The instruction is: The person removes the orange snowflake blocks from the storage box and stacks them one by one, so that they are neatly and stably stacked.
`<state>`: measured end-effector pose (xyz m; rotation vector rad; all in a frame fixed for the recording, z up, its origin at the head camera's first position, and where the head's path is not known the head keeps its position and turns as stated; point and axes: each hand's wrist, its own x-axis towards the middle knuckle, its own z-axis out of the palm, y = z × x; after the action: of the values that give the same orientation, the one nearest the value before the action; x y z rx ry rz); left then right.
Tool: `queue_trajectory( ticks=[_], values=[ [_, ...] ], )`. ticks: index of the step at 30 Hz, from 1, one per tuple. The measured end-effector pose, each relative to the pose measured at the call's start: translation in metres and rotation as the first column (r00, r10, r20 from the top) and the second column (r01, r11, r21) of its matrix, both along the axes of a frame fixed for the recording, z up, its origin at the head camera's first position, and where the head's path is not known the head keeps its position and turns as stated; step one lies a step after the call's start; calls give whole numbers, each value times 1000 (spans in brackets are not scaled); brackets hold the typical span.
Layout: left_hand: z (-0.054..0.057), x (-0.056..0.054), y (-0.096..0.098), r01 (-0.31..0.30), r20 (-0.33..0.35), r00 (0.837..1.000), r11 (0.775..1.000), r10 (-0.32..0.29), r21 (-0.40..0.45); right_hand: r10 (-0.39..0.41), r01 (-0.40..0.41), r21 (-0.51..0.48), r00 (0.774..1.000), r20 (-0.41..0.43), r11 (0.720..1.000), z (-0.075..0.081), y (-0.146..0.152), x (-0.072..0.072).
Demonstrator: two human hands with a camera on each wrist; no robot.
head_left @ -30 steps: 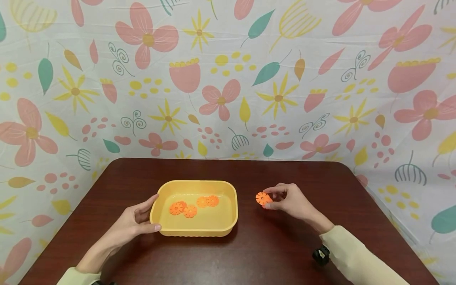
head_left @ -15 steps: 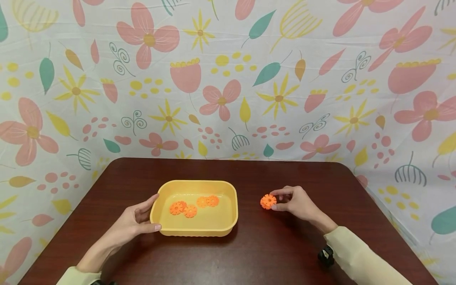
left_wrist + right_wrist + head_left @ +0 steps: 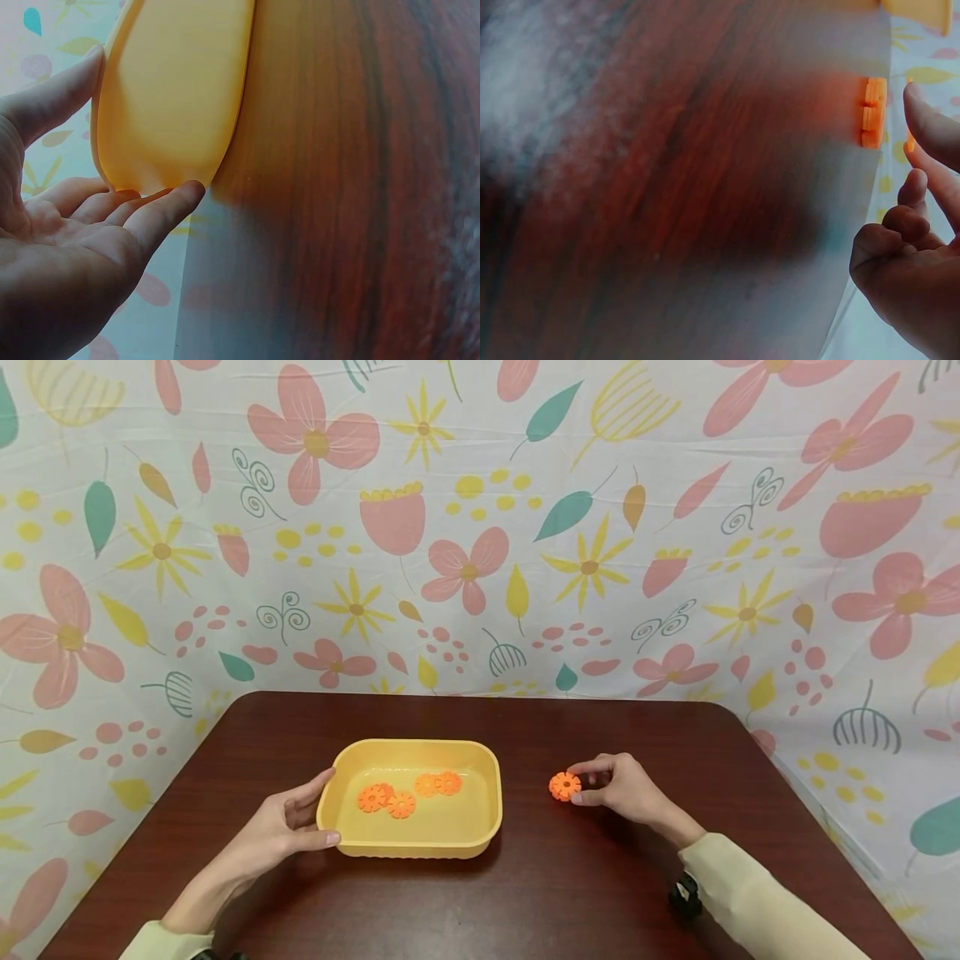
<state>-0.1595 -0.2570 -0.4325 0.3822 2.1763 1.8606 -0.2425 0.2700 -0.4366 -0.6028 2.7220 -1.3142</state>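
The left hand (image 3: 270, 833) holds the left end of a yellow plastic tray (image 3: 408, 850), thumb and fingers spread on its two corners. The same tray (image 3: 176, 97) fills the top of the left wrist view. To its right, the right hand (image 3: 630, 791) pinches an orange notched plastic disc (image 3: 565, 785) between thumb and fingers. In the right wrist view this disc (image 3: 910, 139) shows edge-on, slightly above other orange discs (image 3: 874, 112) lying on the table. How many lie underneath cannot be told.
Several orange discs (image 3: 401, 804) lie flat inside the tray, in a left cluster and a back right cluster. The dark brown table (image 3: 525, 902) ends at a flower-patterned cloth (image 3: 465, 635) behind and at the sides.
From one second ago, the right hand and its disc have shifted slightly right and downward, now over the other discs. The left hand and tray stay put.
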Motion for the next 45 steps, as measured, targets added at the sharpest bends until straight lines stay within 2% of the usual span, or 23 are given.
queue_trajectory(
  ticks=[14,28,45],
  values=[
    [1,1,0,2,-1,1000,1000,-2,3,-11,11,55,1000,3,998,-2,-1,-3],
    [1,1,0,1,15,1000,1000,-1,3,-11,10,69,1000,16,998,-5,-1,-5],
    [1,0,1,4,6,1000,1000,-4,7,6,-3,90,1000,-29,996,-5,-1,-5]
  ],
)
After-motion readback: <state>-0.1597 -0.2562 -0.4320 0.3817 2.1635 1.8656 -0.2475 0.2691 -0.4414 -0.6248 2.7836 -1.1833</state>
